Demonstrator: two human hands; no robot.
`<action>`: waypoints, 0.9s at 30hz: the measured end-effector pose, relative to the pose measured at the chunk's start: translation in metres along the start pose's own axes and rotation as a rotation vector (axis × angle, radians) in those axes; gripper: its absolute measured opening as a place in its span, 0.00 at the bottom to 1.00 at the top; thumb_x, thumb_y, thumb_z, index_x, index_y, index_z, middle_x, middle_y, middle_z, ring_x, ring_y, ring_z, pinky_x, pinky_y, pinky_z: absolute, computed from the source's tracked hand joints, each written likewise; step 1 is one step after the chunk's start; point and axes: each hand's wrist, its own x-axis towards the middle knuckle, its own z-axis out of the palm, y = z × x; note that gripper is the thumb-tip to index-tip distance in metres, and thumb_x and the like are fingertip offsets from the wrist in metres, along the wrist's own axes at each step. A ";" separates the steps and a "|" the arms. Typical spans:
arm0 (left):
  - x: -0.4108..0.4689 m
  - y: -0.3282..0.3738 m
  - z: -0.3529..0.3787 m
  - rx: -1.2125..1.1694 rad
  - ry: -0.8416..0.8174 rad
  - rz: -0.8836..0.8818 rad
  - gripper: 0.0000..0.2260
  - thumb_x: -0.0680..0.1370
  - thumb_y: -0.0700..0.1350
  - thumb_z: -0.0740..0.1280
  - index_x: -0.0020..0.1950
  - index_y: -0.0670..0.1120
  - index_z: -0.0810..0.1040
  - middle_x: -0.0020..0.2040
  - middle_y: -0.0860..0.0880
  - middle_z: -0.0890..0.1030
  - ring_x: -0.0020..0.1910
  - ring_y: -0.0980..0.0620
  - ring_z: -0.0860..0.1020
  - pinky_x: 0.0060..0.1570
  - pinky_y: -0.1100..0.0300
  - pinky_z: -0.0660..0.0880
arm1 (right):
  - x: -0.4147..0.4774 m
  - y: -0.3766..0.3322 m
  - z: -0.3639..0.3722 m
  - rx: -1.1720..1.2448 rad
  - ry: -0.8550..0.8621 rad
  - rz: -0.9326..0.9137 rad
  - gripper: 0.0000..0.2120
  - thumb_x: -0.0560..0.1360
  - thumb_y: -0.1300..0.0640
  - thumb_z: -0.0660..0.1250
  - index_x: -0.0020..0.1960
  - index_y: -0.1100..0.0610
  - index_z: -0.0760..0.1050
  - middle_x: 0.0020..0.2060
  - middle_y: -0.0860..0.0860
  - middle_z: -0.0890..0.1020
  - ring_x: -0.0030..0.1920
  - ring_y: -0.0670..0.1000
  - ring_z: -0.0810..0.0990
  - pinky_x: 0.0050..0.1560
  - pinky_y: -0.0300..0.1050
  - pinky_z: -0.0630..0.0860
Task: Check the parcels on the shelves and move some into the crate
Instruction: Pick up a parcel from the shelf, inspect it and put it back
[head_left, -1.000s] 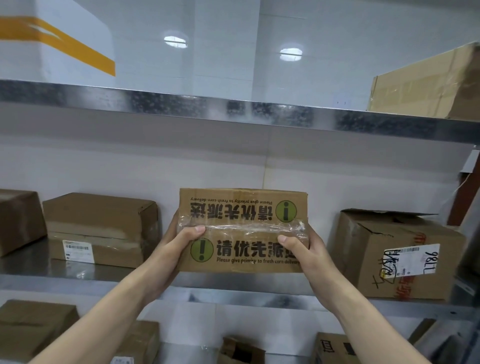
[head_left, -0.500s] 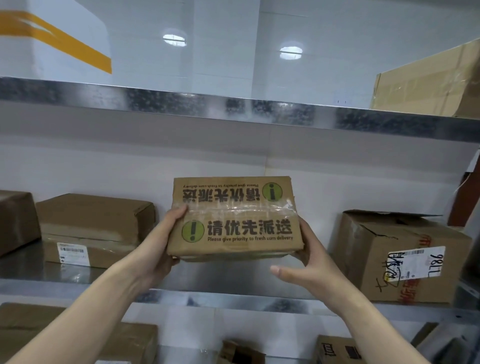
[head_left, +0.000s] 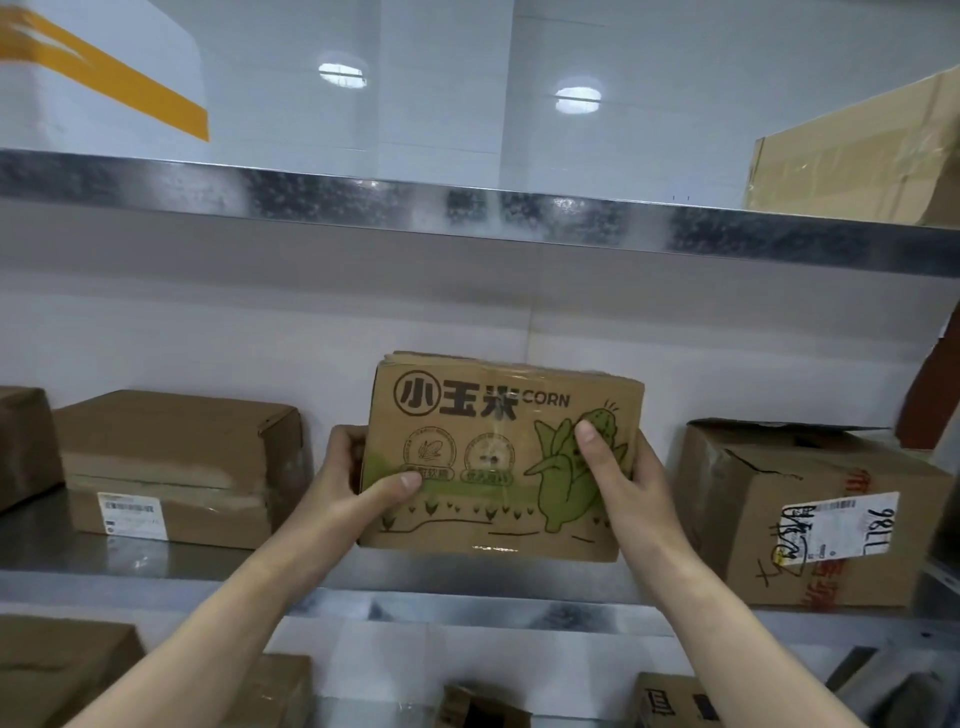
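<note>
Cardboard printed with a green corn cartoon and the word CORN makes up the corn box, which is held upright in the air over the front edge of the middle shelf. It is not seen to rest on the shelf. It is gripped at its left end by the left hand, thumb laid across the lower front face and fingers hidden behind. The right end is grasped by the right hand, thumb pressed on the cartoon.

A slip is judged the main risk. Clear tape is seen across the box, and its weight is carried only by thumbs and hidden fingers at the two ends. If one grip were loosened for another turn, the box could be dropped onto the shelf's front edge or onto the parcels below. A careless swing could also knock the labelled box towards the right end of the shelf or the flat taped box towards the left. No crate is seen, so the carry would have to be made with the head turned away.

Compared with half a second ago, the box has been rotated: the taped seam face with the priority notice has been replaced by the corn face. The right hand, then loose beneath the box, has been closed on it again.
</note>
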 end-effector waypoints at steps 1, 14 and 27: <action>0.001 0.000 0.003 -0.004 0.014 0.001 0.38 0.62 0.63 0.78 0.67 0.54 0.69 0.63 0.49 0.83 0.57 0.56 0.85 0.50 0.61 0.83 | 0.000 -0.001 0.001 0.017 -0.016 0.015 0.28 0.71 0.35 0.73 0.67 0.44 0.78 0.58 0.43 0.87 0.57 0.45 0.87 0.57 0.49 0.85; 0.002 -0.005 0.006 -0.071 0.027 -0.045 0.39 0.61 0.63 0.76 0.66 0.48 0.70 0.56 0.54 0.87 0.55 0.54 0.86 0.53 0.58 0.80 | -0.003 0.007 0.004 -0.012 0.014 0.027 0.19 0.77 0.54 0.77 0.66 0.49 0.79 0.55 0.44 0.88 0.54 0.44 0.87 0.50 0.40 0.85; 0.017 0.009 -0.002 -0.221 0.068 -0.195 0.17 0.82 0.55 0.68 0.68 0.51 0.72 0.60 0.49 0.85 0.53 0.51 0.86 0.50 0.60 0.81 | -0.013 0.008 -0.013 -0.180 -0.301 -0.083 0.50 0.65 0.49 0.85 0.80 0.40 0.64 0.69 0.41 0.80 0.69 0.43 0.78 0.67 0.43 0.77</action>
